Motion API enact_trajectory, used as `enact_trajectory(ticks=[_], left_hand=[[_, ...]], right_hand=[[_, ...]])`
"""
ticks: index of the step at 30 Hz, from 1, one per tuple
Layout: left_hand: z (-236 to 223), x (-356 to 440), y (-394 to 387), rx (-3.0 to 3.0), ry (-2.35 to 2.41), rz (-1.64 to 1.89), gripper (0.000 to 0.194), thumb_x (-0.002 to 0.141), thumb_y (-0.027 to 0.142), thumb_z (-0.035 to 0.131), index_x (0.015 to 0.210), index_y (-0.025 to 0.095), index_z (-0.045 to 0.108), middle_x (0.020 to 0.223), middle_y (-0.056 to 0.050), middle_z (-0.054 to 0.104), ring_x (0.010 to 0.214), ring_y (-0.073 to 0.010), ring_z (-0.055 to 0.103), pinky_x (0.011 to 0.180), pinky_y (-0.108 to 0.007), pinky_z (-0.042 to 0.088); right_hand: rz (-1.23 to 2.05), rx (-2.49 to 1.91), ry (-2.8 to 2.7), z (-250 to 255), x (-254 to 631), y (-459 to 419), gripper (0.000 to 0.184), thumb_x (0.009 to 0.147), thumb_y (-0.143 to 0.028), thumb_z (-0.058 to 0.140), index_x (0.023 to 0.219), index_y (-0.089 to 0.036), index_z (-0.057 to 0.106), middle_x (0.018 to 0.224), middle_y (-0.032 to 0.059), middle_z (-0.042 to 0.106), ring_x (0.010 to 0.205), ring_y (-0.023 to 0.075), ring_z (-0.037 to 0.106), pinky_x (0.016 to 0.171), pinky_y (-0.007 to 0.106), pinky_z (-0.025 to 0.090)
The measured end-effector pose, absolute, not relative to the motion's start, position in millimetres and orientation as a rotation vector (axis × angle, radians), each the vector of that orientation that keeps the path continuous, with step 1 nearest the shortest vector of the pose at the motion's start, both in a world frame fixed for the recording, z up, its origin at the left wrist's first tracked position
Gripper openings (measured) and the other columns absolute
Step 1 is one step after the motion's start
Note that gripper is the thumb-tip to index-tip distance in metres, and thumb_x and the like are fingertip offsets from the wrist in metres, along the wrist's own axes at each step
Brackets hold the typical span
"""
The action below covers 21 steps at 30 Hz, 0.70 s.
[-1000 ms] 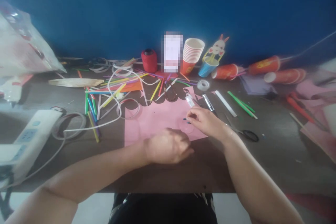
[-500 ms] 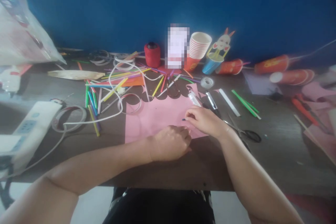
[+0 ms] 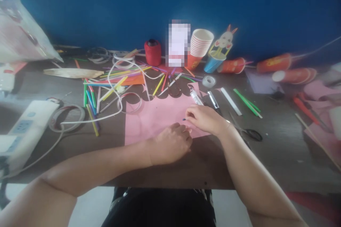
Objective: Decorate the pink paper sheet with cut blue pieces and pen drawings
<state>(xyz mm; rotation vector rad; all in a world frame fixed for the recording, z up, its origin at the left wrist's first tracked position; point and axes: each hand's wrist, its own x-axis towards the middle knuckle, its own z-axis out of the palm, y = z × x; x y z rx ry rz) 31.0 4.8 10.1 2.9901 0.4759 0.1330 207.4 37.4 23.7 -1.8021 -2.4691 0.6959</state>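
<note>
My left hand point(image 3: 174, 143) has edged closer to my right point(image 3: 204, 118) versus a second ago. Right: fingertips pinching what looks like a small dark piece point(image 3: 184, 119) over the pink paper point(image 3: 157, 113). Left: curled at the paper's near edge, grip hidden, can't tell. Paper's flat on the tabletop point(image 3: 170, 172), scissors point(image 3: 252, 134) off right.

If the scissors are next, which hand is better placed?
Right hand, probably: the scissors lie beside the right forearm, which comes between them and the left hand. The right does seem to pinch a small dark piece, though.
</note>
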Motion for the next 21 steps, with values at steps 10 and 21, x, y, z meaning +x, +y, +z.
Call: enact_trajectory(ticks=[10,21], left_hand=[[10.6,31.4,6.3,2.991,0.519,0.188,0.028,0.083,0.036,0.053,0.094,0.013,0.064,0.107,-0.014,0.063,0.11,-0.0286,0.05,0.09,-0.041,0.039],[7.7,30.4,5.3,2.984,0.549,0.14,0.031,0.085,0.037,0.049,0.099,0.014,0.063,0.115,-0.011,0.061,0.116,-0.0298,0.046,0.101,-0.046,0.03]], right_hand=[[0.671,-1.783,-2.466,21.7,207.6,37.8,0.013,0.08,-0.019,0.051,0.071,-0.021,0.06,0.082,0.0008,0.063,0.065,0.0124,0.053,0.054,0.025,0.029],[0.666,-1.804,-2.435,22.0,205.5,36.8,0.012,0.078,-0.02,0.054,0.068,-0.02,0.06,0.08,0.0018,0.063,0.066,0.0135,0.054,0.055,0.026,0.03]])
